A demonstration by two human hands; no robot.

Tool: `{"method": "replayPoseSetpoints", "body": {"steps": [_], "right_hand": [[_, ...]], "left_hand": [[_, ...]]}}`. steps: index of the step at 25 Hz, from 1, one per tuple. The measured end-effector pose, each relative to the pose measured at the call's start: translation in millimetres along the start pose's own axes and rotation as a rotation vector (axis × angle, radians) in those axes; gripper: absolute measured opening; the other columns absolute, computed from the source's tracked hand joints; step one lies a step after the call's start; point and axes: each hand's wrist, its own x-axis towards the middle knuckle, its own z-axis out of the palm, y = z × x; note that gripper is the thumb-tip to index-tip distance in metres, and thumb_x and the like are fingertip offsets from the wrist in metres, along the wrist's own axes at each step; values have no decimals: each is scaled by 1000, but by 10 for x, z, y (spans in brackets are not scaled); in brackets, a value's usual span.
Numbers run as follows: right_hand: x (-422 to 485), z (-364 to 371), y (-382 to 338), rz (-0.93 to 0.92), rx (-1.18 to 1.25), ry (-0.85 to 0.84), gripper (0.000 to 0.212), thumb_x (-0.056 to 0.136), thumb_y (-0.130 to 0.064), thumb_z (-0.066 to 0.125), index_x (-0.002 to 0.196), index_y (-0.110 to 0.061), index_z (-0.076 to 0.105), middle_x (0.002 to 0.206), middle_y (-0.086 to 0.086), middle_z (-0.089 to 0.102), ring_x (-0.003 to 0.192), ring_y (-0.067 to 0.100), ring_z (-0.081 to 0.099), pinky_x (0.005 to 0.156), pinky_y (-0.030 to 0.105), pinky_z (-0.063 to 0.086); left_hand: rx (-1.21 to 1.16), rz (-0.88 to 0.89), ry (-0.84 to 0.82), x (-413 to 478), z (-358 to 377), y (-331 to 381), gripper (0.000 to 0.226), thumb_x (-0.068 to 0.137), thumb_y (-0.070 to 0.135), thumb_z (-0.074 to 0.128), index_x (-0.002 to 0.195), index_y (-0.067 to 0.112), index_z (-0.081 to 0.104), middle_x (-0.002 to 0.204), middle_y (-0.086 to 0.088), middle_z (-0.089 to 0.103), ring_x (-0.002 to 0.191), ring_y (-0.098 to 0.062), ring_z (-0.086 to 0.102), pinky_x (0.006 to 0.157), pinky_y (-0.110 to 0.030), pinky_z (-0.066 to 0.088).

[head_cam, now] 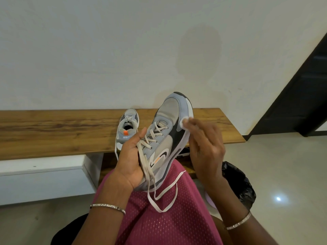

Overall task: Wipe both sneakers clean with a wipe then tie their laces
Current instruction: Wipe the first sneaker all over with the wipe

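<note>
Your left hand (pixel 131 161) grips the sneaker (pixel 166 138) at centre frame; right fingers (pixel 192 123) pinch the wipe (pixel 184 121). Press firmly along the sole edge.

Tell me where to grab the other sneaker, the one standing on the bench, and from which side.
Take the bench sneaker by its heel collar, reaching from the near side and above: it stands upright on the bench with the heel toward you and the opening facing up, so a thumb can probably hook inside. Mind the loose lace hanging over the edge.
</note>
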Motion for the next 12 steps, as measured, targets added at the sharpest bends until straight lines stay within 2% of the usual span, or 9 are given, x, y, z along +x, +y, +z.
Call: {"method": "replayPoseSetpoints", "body": {"steps": [3,5,9,12], "right_hand": [[-387,-1,-146,-43,12,-102,27,87,5,70,112,-2,73,111,12,71,104,23,63,95,18,43],[-468,-30,-151,-55,20,-141,26,87,5,71,111,-2,73,112,13,71,104,24,64,94,21,46],[-90,-19,-5,-7,26,-34,19,88,5,69,105,0,74,106,16,71,97,26,65,83,26,51],[211,-22,110,45,61,24,18,88,3,72,105,-2,74,107,13,70,99,25,64,84,26,51]], "left_hand": [[-11,-30,8,9,-43,24,41,98,41,56,113,9,78,121,-22,71,104,-35,72,86,-45,56],[-2,-43,0,15,-52,13,47,99,45,54,122,8,72,124,-23,70,107,-35,71,84,-43,57],[3,-18,4,4,11,-15,40,100,41,55,90,14,84,110,-19,76,96,-31,76,88,-46,57],[22,-16,10,-10,40,-32,44,100,44,53,96,12,83,112,-19,75,99,-31,75,92,-47,58]]}}
